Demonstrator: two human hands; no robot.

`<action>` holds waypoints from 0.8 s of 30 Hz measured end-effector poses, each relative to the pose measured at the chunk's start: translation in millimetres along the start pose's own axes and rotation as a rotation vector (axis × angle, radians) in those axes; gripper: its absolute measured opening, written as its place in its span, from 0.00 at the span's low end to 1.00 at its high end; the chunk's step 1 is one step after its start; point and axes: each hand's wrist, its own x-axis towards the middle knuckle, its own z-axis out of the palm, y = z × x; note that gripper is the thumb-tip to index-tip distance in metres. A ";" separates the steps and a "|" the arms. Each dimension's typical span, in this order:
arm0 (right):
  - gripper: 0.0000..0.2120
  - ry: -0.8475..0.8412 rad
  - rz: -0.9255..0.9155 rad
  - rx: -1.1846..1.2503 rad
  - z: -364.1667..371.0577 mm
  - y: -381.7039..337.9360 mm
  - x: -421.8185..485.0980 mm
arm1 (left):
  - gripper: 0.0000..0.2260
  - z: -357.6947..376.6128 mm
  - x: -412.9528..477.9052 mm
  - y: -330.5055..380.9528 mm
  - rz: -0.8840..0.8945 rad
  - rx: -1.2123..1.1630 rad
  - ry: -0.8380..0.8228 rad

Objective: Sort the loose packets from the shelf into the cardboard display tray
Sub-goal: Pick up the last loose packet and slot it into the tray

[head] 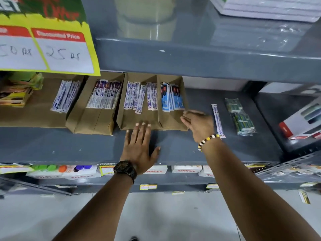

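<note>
two loose lots are left on the shelf (97, 145): one long packet (218, 119) lying flat just right of the right hand (199, 126), and a green stack (240, 117) further right, apart from it. neither is in the tray (152, 121) yet.

step in hand looks like squaring up the tray between placements. left hand (140, 145) lies flat on the shelf, fingers spread, tips touching the tray's front edge, grip wide open, nothing in it. right hand is at the tray's right front corner, fingers loosely extended, grip open and empty; whether it presses the wall or just hovers, cannot tell.

next move, my guess: right hand swings right to the long packet, pinches it off the flat shelf (thin, so it needs a nail or a slide to the edge), then drops it in the slot with matching print. left steadies the tray.

tray has three slots: left slot holds white-purple packets, one sticking out forward; middle slot a smaller bunch of the same kind; right slot blue packets (172, 98) standing against the back. the long packet looks like the white-purple sort, print too blurred to be sure.

left of it, a second tray (92, 119) holds dark purple packets; further left more white-blue ones lie on cardboard. price card (46, 49) hangs above.
</note>
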 end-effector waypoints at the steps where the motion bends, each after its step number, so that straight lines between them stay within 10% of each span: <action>1: 0.03 0.028 -0.061 -0.029 -12.8 1.6 0.3 | 0.36 -0.7 0.0 0.4 -0.001 0.012 -0.007; 11: 0.12 0.306 -0.318 -1.061 -123.9 12.4 38.4 | 0.36 2.3 0.3 1.1 -0.001 0.065 -0.057; 24: 0.08 0.377 -0.150 -0.605 -122.9 13.7 24.1 | 0.37 -1.8 -0.1 -0.8 -0.003 0.035 -0.105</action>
